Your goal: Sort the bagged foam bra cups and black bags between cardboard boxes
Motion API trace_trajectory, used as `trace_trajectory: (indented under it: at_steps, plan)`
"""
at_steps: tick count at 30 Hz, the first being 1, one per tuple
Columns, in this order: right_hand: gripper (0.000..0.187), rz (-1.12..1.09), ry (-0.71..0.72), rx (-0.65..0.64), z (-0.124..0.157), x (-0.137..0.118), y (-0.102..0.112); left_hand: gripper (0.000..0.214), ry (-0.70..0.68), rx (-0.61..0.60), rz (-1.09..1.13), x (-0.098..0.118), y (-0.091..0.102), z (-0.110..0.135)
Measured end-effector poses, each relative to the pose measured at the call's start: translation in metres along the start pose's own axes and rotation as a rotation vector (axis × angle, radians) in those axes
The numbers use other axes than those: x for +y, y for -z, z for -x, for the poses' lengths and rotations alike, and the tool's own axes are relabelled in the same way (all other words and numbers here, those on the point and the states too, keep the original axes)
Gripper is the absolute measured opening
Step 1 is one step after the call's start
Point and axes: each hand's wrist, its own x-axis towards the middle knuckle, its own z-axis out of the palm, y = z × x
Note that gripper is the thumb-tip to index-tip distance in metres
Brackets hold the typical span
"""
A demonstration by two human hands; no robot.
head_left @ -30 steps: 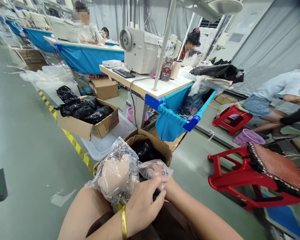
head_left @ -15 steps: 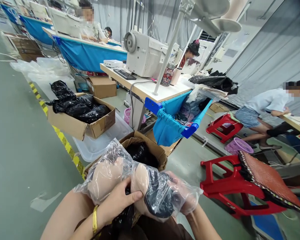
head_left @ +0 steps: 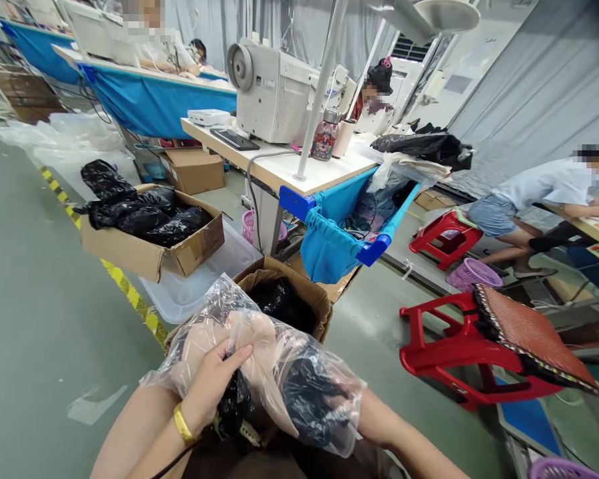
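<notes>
A clear plastic bag (head_left: 269, 359) lies over my lap, holding beige padded cups and a black piece. My left hand (head_left: 210, 379), with a gold bangle on its wrist, pinches the bag's film near the middle. My right hand (head_left: 344, 402) is pushed inside the bag under the film, its fingers closed round the black piece. Just beyond the bag stands an open cardboard box (head_left: 307, 299) lined with black plastic.
Another cardboard box (head_left: 144, 249) of black bags sits on the floor at left beside a yellow striped line. A sewing machine (head_left: 272, 93) stands on a table with a blue cloth bin (head_left: 329, 243). Red stools (head_left: 449, 339) stand at right. Other people work nearby.
My right hand has gone deeper into the bag. My left hand shifted its hold up onto the film. The view swung slightly to the right.
</notes>
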Motion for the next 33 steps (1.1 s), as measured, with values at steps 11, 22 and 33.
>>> trace_trajectory:
  at_steps: [11, 22, 33]
  plan:
    - [0.031, 0.158, 0.376, 0.164, 0.013, -0.009, -0.003, 0.096, -0.169, 0.095, -0.753, 0.02, -0.02, 0.012]
    - [0.029, 0.281, 0.704, -0.229, 0.037, -0.022, -0.035, 0.035, -0.304, -0.1, -0.824, 0.028, -0.052, 0.027]
    - [0.027, 0.28, 0.722, -0.355, 0.039, -0.029, -0.033, 0.039, -0.275, -0.165, -0.9, 0.019, -0.058, 0.02]
